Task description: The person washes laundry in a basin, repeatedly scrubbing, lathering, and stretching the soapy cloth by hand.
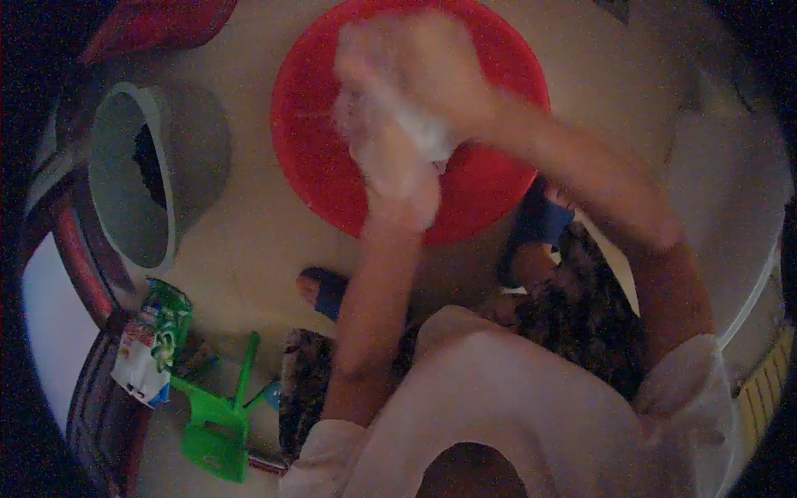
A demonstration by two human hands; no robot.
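Note:
Both my hands are together over a large round red basin [311,178], and motion blurs them. A whitish, wet-looking cloth [427,134] is bunched between them, with pale, suds-like smears around it. My left hand [390,158] comes up from below, closed against the cloth. From the right, my right hand [444,70] reaches across above it, its fingers curled over the bundle. Single fingers are too smeared to make out. Part of the basin's inside is hidden behind my hands and forearms.
A grey-green bucket [166,178] with something dark inside stands left of the basin. Lower left are a green and white packet [145,361] and a bright green plastic object [217,432]. My feet in dark blue slippers [541,217] flank the basin's near side.

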